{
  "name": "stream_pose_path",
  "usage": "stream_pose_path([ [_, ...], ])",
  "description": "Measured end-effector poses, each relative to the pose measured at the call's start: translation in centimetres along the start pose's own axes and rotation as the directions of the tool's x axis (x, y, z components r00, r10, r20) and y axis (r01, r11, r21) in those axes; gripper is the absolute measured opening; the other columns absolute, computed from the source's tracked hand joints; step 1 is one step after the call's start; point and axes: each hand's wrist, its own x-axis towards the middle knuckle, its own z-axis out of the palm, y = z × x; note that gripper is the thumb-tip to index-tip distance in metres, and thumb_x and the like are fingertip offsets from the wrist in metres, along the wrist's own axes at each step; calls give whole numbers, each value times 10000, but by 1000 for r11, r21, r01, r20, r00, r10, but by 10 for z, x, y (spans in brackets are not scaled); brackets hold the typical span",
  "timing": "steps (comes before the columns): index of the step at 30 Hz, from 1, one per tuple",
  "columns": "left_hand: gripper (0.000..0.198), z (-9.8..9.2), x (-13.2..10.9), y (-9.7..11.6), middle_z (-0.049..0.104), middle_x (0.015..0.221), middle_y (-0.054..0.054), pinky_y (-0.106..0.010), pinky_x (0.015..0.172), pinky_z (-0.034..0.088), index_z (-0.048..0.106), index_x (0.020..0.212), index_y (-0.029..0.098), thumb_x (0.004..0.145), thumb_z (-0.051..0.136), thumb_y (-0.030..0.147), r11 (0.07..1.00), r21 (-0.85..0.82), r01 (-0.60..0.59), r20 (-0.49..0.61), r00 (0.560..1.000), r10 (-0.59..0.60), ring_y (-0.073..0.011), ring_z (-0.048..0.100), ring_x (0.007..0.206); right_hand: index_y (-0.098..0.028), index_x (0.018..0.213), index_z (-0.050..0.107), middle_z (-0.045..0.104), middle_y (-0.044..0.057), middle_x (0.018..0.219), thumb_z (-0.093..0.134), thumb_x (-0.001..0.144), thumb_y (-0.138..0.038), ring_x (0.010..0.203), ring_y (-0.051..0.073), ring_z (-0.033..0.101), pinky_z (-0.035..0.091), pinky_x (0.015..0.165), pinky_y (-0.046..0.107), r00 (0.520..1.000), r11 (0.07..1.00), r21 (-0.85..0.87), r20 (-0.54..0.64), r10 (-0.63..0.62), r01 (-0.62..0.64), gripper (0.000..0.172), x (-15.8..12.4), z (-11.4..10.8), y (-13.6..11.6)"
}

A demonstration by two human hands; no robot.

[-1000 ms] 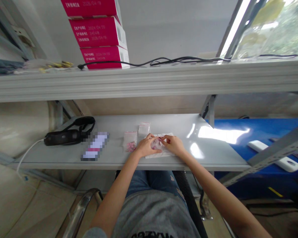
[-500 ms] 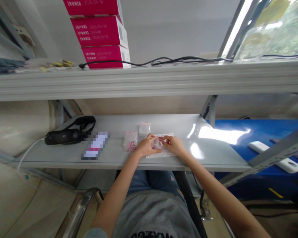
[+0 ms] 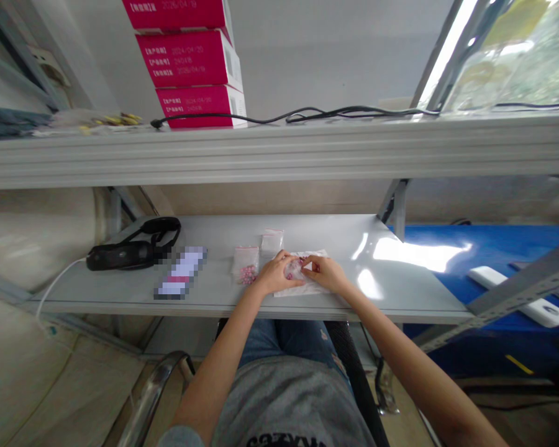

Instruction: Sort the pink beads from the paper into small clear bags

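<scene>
Head view: clear plastic packet (image 3: 293, 270) with pink contents held between hands on white sheet (image 3: 310, 290), near front edge of grey metal desk (image 3: 400, 292). Left hand (image 3: 277, 275) curved over packet; right hand (image 3: 328, 274) pinching its upper edge. Whether packet is sealed cannot be told. Bag of small pink pieces (image 3: 245, 267) placed just beside left hand; second small clear bag (image 3: 271, 242) behind it, contents unresolved. Black strapped device (image 3: 130, 253) set well apart on desk.
</scene>
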Motion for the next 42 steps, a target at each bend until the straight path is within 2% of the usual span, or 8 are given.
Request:
stream_pose_path([
  [10, 679, -2, 0, 3, 473, 1099, -45, -320, 869, 458, 488, 1202, 241, 626, 680, 547, 1000, 22, -2, 7, 1000, 2, -194, 557, 964, -161, 797, 666, 508, -24, 538, 532, 775, -411, 481, 93, 399, 275, 467, 206, 999, 976, 217, -51, -11, 22, 285, 3, -8, 3],
  [21, 518, -4, 1, 9, 492, 1085, -41, -293, 816, 466, 506, 1089, 214, 638, 721, 352, 998, -56, 2, -79, 997, -6, -171, 552, 926, -182, 814, 663, 584, -2, 643, 503, 824, -377, 573, 116, 485, 351, 541, 220, 972, 961, 224, 128, -194, 162, 252, -9, -9, -17],
  [24, 519, -6, 1, 12, 522, 1062, -49, -283, 761, 470, 499, 1086, 199, 634, 724, 321, 998, -62, -15, -109, 994, 8, -163, 559, 859, -178, 774, 643, 587, 4, 670, 523, 806, -275, 577, 113, 493, 357, 541, 218, 977, 961, 206, 73, -201, 183, 158, -9, -8, -21],
  [28, 622, -12, 0, 20, 573, 1014, -37, -268, 675, 471, 465, 1131, 205, 610, 737, 408, 984, -172, 41, -143, 988, -66, -121, 553, 694, -182, 771, 618, 584, 28, 764, 479, 834, -246, 608, 113, 508, 395, 574, 234, 967, 950, 193, -113, -228, 246, 166, -10, -15, -27],
  [32, 512, -17, 1, 26, 607, 905, -17, -217, 583, 456, 449, 1169, 210, 737, 621, 426, 887, -454, 86, -200, 960, -196, -101, 563, 652, -193, 838, 610, 595, 47, 843, 474, 849, -284, 645, 124, 539, 427, 578, 247, 946, 938, 219, -244, -215, 270, 165, -12, -30, -28],
  [36, 314, -17, 3, 33, 618, 818, -41, -189, 481, 420, 566, 936, 152, 797, 535, 432, 765, -636, 102, -203, 934, -293, -103, 574, 605, -196, 933, 594, 621, 47, 862, 495, 844, -354, 614, 119, 567, 447, 529, 242, 959, 889, 404, -257, -117, 216, 206, -14, -37, -28],
  [39, 295, -16, 5, 40, 610, 746, -25, -189, 478, 438, 544, 831, 155, 796, 528, 447, 703, -707, 78, -220, 920, -323, -125, 608, 623, -218, 1182, 466, 617, 65, 968, 514, 824, -410, 577, 121, 609, 434, 422, 219, 985, 760, 636, -166, -36, 135, 409, -15, -33, -30],
  [42, 294, -15, 5, 45, 604, 726, -11, -216, 512, 488, 516, 847, 175, 798, 519, 464, 653, -756, 50, -233, 911, -340, -157, 639, 679, -212, 1183, 465, 622, 80, 986, 496, 824, -447, 678, 172, 664, 443, 397, 203, 1000, 654, 756, -5, -20, 17, 430, -15, -26, -32],
])
